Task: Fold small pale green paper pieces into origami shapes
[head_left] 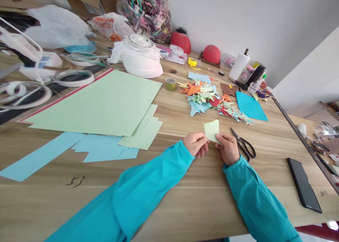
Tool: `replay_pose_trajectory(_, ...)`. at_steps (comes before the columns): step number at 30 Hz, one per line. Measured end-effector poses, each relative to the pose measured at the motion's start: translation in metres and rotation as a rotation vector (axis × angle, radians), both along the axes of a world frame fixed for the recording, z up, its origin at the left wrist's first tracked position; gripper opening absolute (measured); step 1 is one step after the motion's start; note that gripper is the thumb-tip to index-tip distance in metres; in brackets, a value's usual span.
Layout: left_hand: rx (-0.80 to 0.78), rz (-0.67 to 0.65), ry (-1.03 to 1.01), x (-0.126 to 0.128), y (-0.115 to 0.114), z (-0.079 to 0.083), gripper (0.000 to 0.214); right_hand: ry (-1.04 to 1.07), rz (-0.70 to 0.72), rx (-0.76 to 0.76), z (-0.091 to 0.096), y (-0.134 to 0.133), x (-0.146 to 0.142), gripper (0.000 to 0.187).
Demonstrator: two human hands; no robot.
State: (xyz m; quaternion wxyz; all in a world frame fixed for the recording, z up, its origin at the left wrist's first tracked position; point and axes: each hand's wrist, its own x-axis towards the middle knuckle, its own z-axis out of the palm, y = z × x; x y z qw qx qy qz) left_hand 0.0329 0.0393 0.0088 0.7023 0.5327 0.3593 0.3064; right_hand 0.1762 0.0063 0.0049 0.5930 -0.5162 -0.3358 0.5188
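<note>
Between my two hands, a small light green paper square (211, 130) is held up above the wooden table. My left hand (196, 143) pinches its lower left edge, and my right hand (228, 146) grips its lower right corner. Black-handled scissors (245, 146) lie just right of my right hand. Beyond the paper sits a pile of folded paper cranes (202, 95) in green, orange, blue and red. To the left are a large light green sheet (97, 104), smaller green pieces (145, 134) and light blue paper offcuts (103, 148).
A black phone (304, 184) lies near the right edge. A spool of line (170, 83), a turquoise cloth (251, 106) and a yellow tape measure (192, 62) rest farther back. Bags, a white wrapped bundle (141, 60) and coiled white cable (74, 78) crowd the far left.
</note>
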Motion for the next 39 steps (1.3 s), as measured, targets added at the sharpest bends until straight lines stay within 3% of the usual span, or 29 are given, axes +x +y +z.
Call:
replay_pose_trajectory(9, -0.034, -0.029, 0.026, -0.0003, 0.0018, -0.0028, 0.026, -0.013, 0.024, 0.009, -0.0004, 0.0001, 0.0019, 0.018)
replay_pose_trajectory(17, 0.099, -0.046, 0.183, 0.0010, -0.0027, -0.0034, 0.034, -0.138, 0.186, 0.073, -0.0048, -0.0041, 0.0012, 0.018)
replay_pose_trajectory(23, 0.216, -0.006, 0.195, 0.0002, -0.0023, -0.0059, 0.037, -0.200, 0.231, 0.090, -0.0005, -0.0051, -0.0013, 0.024)
replay_pose_trajectory(29, 0.289, 0.016, 0.146, -0.0003, -0.0020, -0.0008, 0.033, -0.271, 0.392, 0.034, 0.0021, -0.0047, 0.0010, 0.033)
replay_pose_trajectory(39, 0.340, 0.058, 0.151, -0.0006, -0.0054, 0.0015, 0.030, -0.248, 0.303, 0.035, 0.0004, -0.0039, -0.0007, 0.032)
